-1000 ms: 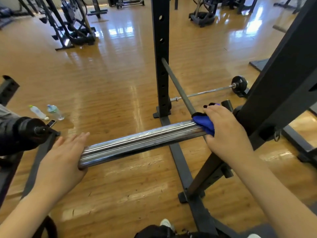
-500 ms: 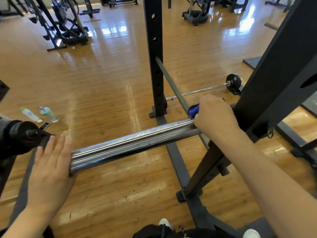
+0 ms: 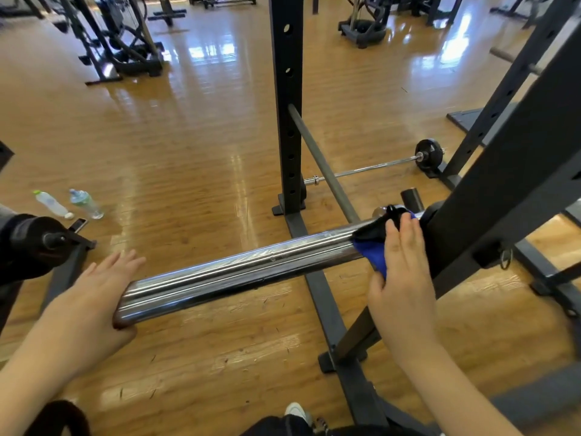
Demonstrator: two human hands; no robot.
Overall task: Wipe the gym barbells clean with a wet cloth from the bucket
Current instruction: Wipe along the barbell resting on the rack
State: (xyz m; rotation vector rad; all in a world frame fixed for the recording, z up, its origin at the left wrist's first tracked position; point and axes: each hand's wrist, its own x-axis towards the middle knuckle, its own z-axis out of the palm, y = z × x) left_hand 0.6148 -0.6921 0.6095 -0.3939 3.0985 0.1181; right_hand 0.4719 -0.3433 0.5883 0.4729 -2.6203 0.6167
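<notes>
I see the barbell [image 3: 239, 272] lying across in front of me, its chrome sleeve running from lower left up to the rack [image 3: 490, 234] on the right. My left hand [image 3: 94, 297] presses flat against the sleeve's free end, fingers straight and slightly spread. My right hand [image 3: 402, 272] holds the cloth [image 3: 372, 250], blue and dark, against the sleeve just beside the rack post; its fingers are straight and close together over the cloth, thumb against the cloth's lower edge. A second barbell [image 3: 371, 168] lies on the wooden floor [image 3: 176, 146] beyond. Two bottles [image 3: 67, 202] lie at left. I see no bucket.
</notes>
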